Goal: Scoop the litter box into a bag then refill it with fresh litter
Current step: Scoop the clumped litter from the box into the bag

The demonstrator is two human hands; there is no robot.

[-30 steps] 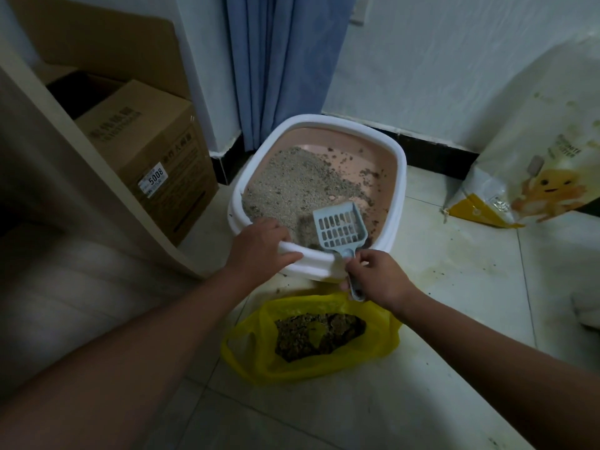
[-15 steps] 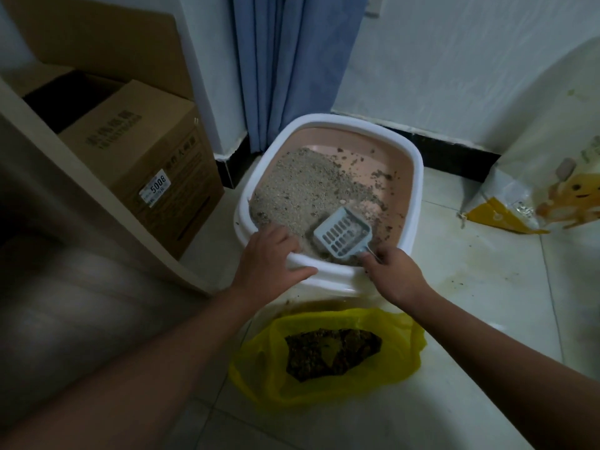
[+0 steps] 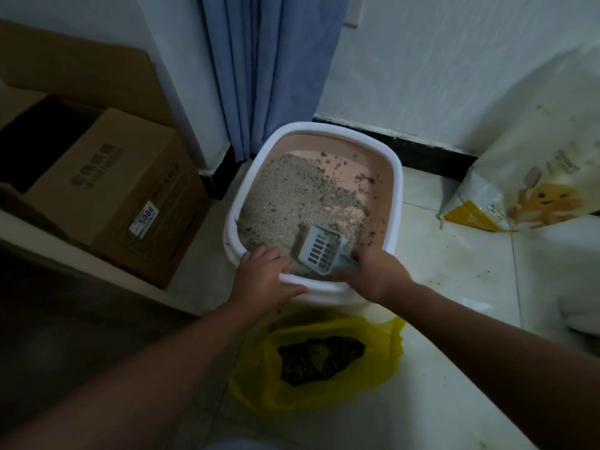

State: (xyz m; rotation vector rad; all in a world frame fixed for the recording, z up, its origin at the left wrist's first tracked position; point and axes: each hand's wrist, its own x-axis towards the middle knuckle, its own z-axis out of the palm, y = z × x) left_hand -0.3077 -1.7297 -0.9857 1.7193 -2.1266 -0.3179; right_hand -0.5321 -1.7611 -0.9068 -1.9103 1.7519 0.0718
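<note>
Centre frame: litter box [image 3: 394, 177], grey litter heaped to its left side. Left hand [image 3: 264, 277] grips the near rim; right hand [image 3: 373, 274] clamps the scoop [image 3: 319, 250] handle. Yellow bag [image 3: 324, 394] open below. Advice: dig shallow, sift, lift level.

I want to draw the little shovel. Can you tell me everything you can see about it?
The scoop looks like pale blue-grey plastic, with rows of long slots in its flat bottom and raised side walls. It tilts inside the litter box, near the closest rim, its front edge down in the grey litter. The right hand grips its short handle, hiding most of it. No clumps show on it.
</note>
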